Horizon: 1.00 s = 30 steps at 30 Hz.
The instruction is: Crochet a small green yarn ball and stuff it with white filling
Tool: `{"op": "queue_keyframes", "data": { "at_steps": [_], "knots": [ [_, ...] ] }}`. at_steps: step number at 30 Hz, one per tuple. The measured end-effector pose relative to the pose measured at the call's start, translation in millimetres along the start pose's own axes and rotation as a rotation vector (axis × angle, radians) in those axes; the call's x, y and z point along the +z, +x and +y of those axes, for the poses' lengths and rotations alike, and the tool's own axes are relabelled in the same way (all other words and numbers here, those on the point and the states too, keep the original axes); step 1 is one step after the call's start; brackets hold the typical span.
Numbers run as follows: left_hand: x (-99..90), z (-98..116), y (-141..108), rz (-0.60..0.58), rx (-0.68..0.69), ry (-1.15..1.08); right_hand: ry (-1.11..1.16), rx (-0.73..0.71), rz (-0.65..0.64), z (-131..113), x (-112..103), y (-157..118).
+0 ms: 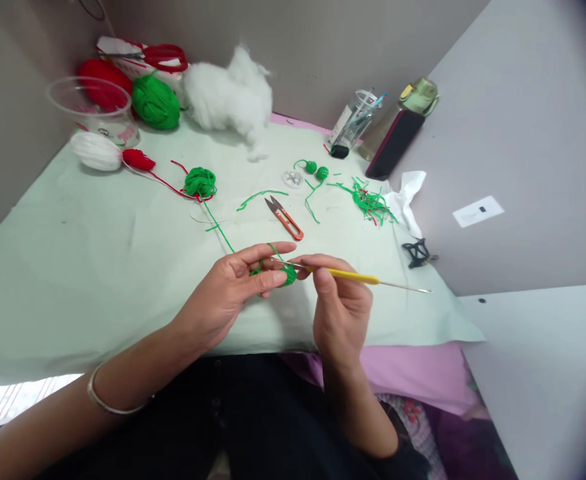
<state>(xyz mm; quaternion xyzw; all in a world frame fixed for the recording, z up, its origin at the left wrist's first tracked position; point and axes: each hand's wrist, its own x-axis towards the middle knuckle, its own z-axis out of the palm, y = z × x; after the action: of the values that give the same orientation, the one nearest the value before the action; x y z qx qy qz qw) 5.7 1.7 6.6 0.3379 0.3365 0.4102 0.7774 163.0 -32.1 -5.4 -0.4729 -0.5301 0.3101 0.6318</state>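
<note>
Between the thumb and fingers of my left hand (230,287) is a small green crochet piece (289,275). Green yarn (221,231) passes over that hand's raised index finger and runs back to a small green yarn ball (201,182). My right hand (343,303) is closed in a pinch around a crochet hook (347,275) with a yellow handle and metal ends. The hook's left tip meets the green piece; its other end points right. Just beyond my hands lie orange thread snips (285,219).
Two green crochet balls (317,171) lie behind the snips, near green yarn scraps (370,202). White stuffing (230,93), a green skein (155,101) and a plastic tub (93,113) stand along the back left. A phone (395,145) leans at the back right against a bottle (419,95).
</note>
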Motion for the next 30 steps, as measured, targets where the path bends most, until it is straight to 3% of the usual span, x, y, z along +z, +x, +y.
{"op": "queue_keyframes", "data": {
  "at_steps": [7,11,14,17,21,24,27,30],
  "knots": [
    [-2.3,0,-2,-0.01,0.023,0.081,0.124,0.09,-0.021,4,-7,3],
    [-4.5,-1,-2,0.005,0.055,0.123,0.085,0.071,-0.056,0,-9,3],
    [-5.8,-2,-3,0.021,0.081,0.182,-0.074,-0.038,-0.047,-7,-10,0],
    [-4.6,-2,-5,0.072,0.125,0.252,-0.335,-0.235,-0.067,-12,-10,-4],
    [0.9,-3,-7,0.143,0.173,0.286,-0.617,-0.48,-0.125,-1,-9,-12],
    [2.8,-4,-6,0.091,0.06,0.133,-0.766,-0.618,-0.071,11,-6,-16],
    [-0.6,-4,-2,-0.012,-0.125,-0.099,-0.681,-0.607,-0.002,14,-4,-14],
    [-4.9,-3,1,-0.028,-0.116,-0.151,-0.311,-0.384,0.063,6,-2,-9]
  ]
}}
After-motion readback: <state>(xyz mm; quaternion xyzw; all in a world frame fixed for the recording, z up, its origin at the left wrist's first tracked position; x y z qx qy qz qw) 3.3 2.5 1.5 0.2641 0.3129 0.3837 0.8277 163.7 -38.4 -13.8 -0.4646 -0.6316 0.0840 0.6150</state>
